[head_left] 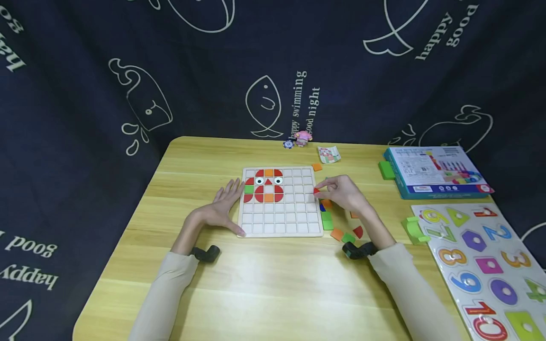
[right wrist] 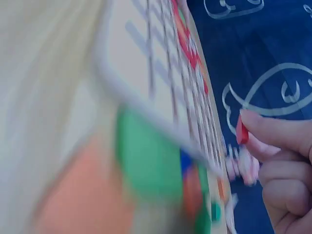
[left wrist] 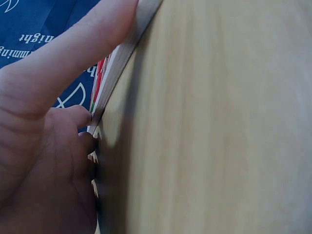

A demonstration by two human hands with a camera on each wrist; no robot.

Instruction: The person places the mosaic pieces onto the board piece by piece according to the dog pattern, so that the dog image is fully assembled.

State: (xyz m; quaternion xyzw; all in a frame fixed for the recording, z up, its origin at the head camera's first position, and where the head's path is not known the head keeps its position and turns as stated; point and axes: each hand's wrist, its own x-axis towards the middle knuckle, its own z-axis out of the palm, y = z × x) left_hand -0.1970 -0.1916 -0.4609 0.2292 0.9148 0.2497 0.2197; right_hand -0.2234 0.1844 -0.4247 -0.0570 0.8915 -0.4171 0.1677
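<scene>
Landmark: grid board [head_left: 298,210], pale, square-celled, flat on the worktop [head_left: 281,284].
Seated tiles [head_left: 278,190]: mostly red, some orange, one green; in the board's upper-left cells.
Red tile [head_left: 316,191]: one, at the board's right edge, raised clear of the worktop; whether it overhangs the board cannot be told.
Right hand [head_left: 344,192]: beside the board's right edge. Grip: thumb and forefinger closed in a narrow pinch on the red tile; other fingers folded in.
Left hand [head_left: 219,208]: along the board's left edge. Grip: thumb and fingers spread wide, touching the board's side; nothing held.
Loose tiles [head_left: 327,224]: green, orange, blue, red; right of the board.
Handling, as judged: brace the board from its left; turn the red tile to suit its cell before lowering; lay it level between the ridges; release without nudging neighbours.
</scene>
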